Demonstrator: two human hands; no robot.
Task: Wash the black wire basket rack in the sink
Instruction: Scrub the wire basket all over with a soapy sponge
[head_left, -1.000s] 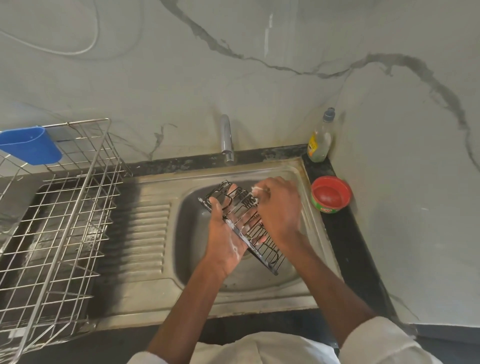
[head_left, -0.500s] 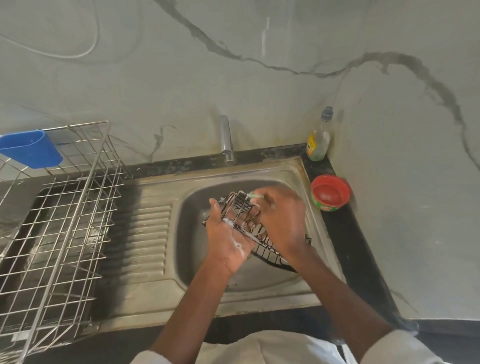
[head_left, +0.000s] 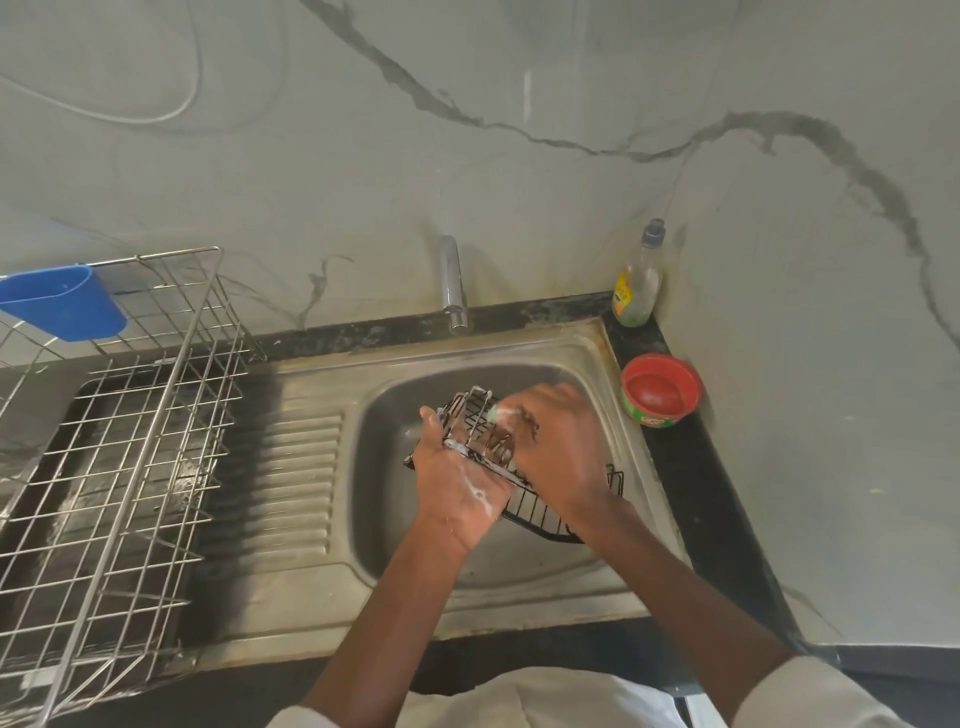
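A black wire basket rack (head_left: 540, 512) is tilted over the steel sink bowl (head_left: 395, 415). My left hand (head_left: 460, 483), soapy on its back, grips the rack's near edge from the left. My right hand (head_left: 556, 447) lies over the rack's top, fingers curled round a small green and white scrubber (head_left: 493, 413) that presses on the wires. Foam coats the rack's upper bars. The rack's middle is hidden under both hands.
The tap (head_left: 452, 283) stands behind the bowl, no water running. A dish soap bottle (head_left: 638, 278) and a red tub (head_left: 661, 391) sit at the back right corner. A steel wire dish rack (head_left: 130, 441) with a blue cup (head_left: 62, 306) fills the drainboard on the left.
The rack has been turned from a steep diagonal to a flatter tilt, its far end now jutting right. My right hand has shifted slightly up the rack with the scrubber.
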